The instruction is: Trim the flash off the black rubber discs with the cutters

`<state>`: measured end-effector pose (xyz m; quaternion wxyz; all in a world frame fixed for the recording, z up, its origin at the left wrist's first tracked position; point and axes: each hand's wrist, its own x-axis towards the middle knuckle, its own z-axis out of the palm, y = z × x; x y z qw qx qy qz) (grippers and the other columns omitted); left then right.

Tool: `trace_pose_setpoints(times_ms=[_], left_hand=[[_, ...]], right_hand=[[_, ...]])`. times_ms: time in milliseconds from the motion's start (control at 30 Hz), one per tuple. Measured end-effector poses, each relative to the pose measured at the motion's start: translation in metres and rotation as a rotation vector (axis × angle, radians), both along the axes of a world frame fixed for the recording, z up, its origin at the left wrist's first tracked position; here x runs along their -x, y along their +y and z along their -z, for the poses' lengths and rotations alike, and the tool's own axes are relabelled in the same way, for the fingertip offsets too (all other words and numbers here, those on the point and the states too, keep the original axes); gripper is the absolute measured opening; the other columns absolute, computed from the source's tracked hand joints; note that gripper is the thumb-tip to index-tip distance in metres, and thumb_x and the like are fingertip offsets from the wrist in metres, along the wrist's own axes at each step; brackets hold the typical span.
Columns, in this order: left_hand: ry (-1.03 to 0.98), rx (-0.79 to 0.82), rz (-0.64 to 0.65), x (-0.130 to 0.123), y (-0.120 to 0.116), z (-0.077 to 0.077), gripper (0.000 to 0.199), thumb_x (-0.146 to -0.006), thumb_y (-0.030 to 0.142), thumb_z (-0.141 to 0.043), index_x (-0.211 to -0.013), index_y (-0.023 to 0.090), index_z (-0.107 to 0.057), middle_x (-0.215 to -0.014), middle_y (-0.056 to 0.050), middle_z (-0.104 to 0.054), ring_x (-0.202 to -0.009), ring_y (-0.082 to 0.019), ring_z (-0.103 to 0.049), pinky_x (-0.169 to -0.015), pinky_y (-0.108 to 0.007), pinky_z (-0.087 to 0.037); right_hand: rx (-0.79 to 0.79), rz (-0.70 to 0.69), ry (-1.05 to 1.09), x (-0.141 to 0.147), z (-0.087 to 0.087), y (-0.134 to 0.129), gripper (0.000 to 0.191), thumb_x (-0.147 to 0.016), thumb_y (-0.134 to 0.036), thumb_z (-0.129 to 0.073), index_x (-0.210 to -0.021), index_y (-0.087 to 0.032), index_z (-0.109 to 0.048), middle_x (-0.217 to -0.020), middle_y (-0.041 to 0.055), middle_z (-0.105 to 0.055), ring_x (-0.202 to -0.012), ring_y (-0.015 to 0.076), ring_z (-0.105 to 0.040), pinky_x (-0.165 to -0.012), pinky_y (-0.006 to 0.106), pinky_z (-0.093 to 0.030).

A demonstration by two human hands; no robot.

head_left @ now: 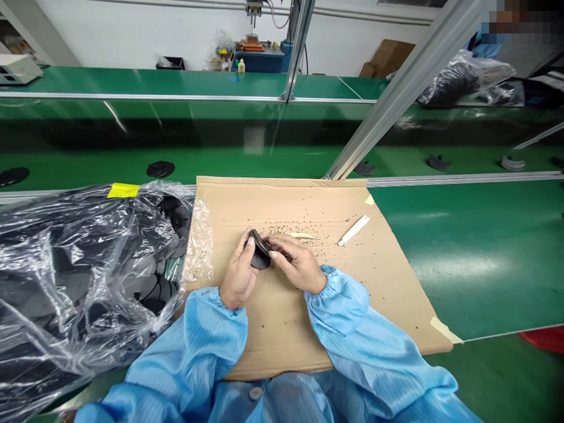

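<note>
A curved black plastic part [261, 258] is held up over the cardboard sheet [282, 335]. My left hand [240, 270] grips its left side, with the thumb laid on the near face. At its right edge, the bent fingers and thumb of my right hand [299, 261] close on the part; what lies under those fingertips is hidden. Just beyond my right hand lies a pale yellow tool with a thin metal tip [304, 236], partly covered by the fingers. Farther right on the cardboard is a flat white-handled tool [353, 230]. Small dark scraps [291, 228] are scattered around.
On the left, a large clear plastic bag [88, 282] holds many black parts and bears a yellow label [123, 190]. Behind the cardboard runs a green conveyor belt [247, 161] carrying black parts [161, 169]. A metal post [396, 100] slants up at right. Masking tape [446, 330] marks the cardboard's corner.
</note>
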<state>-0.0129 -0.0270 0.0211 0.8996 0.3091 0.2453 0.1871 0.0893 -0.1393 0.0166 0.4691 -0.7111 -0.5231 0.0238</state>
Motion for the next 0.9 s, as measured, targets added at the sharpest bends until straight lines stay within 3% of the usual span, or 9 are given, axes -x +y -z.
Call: trace_pose_setpoints(times_ms=[267, 500, 733, 900], left_hand=[[0.001, -0.234, 0.042, 0.002, -0.001, 0.016, 0.057, -0.089, 0.042, -0.056, -0.141, 0.027, -0.039, -0.136, -0.007, -0.056, -0.131, -0.021, -0.048, -0.114, -0.04, -0.034], [0.082, -0.435, 0.038, 0.002, 0.001, 0.018, 0.06, -0.088, 0.047, -0.056, -0.142, 0.026, -0.039, -0.133, -0.009, -0.058, -0.128, -0.022, -0.051, -0.114, -0.041, -0.034], [0.157, -0.44, -0.012, 0.001, 0.002, 0.016, 0.061, -0.084, 0.046, -0.062, -0.137, 0.022, -0.044, -0.119, -0.009, -0.065, -0.117, -0.022, -0.058, -0.108, -0.039, -0.04], [0.159, -0.404, -0.057, 0.001, 0.002, 0.014, 0.064, -0.076, 0.038, -0.073, -0.133, 0.021, -0.049, -0.107, -0.006, -0.068, -0.103, -0.02, -0.063, -0.1, -0.036, -0.045]], right_hand=[[0.014, 0.005, -0.015, 0.0, 0.003, -0.001, 0.027, -0.094, -0.027, -0.053, -0.116, -0.018, -0.065, -0.117, 0.011, -0.067, -0.113, 0.0209, -0.061, -0.1, 0.038, -0.051], [0.035, -0.008, 0.01, 0.0, -0.001, 0.0, 0.027, -0.095, -0.029, -0.05, -0.114, -0.02, -0.066, -0.117, 0.01, -0.067, -0.111, 0.0207, -0.063, -0.098, 0.037, -0.052], [0.022, -0.043, 0.079, 0.001, -0.005, 0.0, 0.028, -0.096, -0.033, -0.047, -0.111, -0.02, -0.067, -0.111, 0.0091, -0.069, -0.106, 0.0199, -0.064, -0.095, 0.035, -0.052], [-0.009, 0.038, 0.127, 0.004, -0.005, -0.002, 0.024, -0.09, -0.038, -0.058, -0.092, -0.018, -0.07, -0.087, 0.0073, -0.07, -0.079, 0.0182, -0.065, -0.074, 0.032, -0.056]])
